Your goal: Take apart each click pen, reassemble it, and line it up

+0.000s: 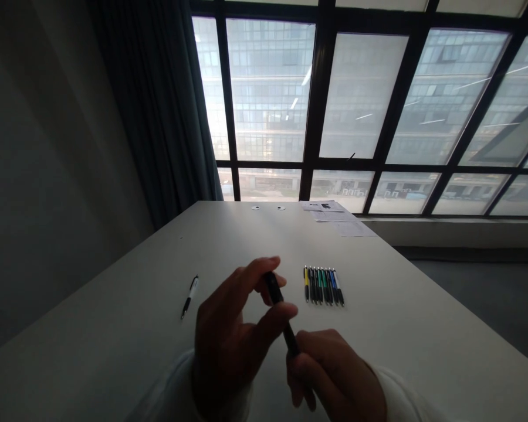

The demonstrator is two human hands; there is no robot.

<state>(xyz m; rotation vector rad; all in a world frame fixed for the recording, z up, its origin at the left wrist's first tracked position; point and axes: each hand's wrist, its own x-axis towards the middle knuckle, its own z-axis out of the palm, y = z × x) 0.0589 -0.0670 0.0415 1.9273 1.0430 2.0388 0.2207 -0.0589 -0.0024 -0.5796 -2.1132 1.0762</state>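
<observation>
Between my two hands, above the table, is a slim black pen point(289, 337), tilted with its upper end to the left. My left hand point(242, 334) grips its upper part between thumb and fingers. Lower down, my right hand point(330, 369) pinches the other end, so that tip is hidden. To the right, past my hands, several pens point(323, 286) lie side by side in a row, with yellow, black, green, blue and white barrels. A single white and black pen point(190, 298) lies on its own to the left of my left hand.
The white table point(114, 316) stretches away to the windows point(270, 94). Paper sheets point(334, 217) lie at its far right corner, and two round white fittings point(268, 208) sit near the far edge. A dark curtain point(158, 105) hangs on the left.
</observation>
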